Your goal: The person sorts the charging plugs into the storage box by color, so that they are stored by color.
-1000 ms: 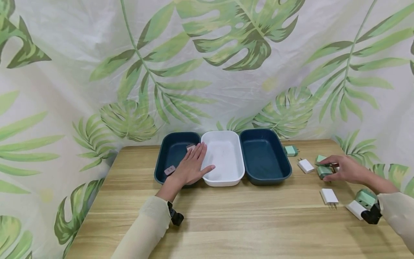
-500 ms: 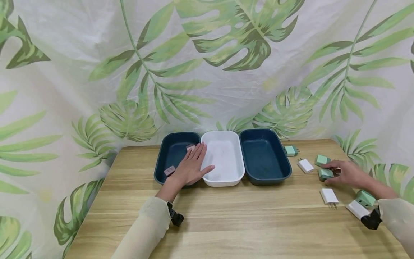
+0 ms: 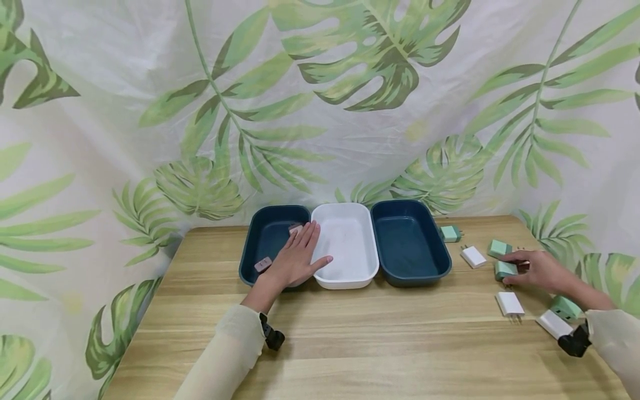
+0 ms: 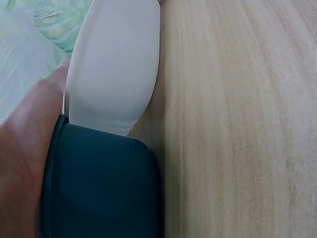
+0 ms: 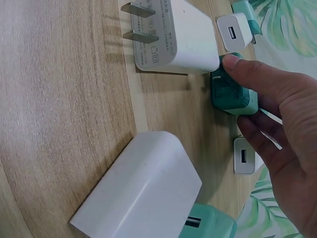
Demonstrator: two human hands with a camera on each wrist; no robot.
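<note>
My right hand (image 3: 545,271) pinches a two-tone green USB charger (image 5: 230,91) between thumb and fingers. In the right wrist view the thumb lies on its dark green end, with the fingertips at the opposite side. My left hand (image 3: 292,260) lies with fingers straight over the adjoining rims of the left dark blue tray (image 3: 248,244) and the white tray (image 3: 347,283). Inside that dark tray are two pinkish chargers, one (image 3: 262,264) near the front and one (image 3: 295,228) partly behind my fingers.
A second dark blue tray (image 3: 415,279) stands right of the white one. Around my right hand lie a green charger (image 3: 499,249), white chargers (image 3: 472,256) and several others, including a white one with prongs (image 3: 510,303). A leaf-print cloth (image 3: 350,139) hangs behind the table.
My right hand's fingers have closed in on the green charger, which has shifted slightly right and toward me, apart from the green charger behind it. My left hand has stayed put.
</note>
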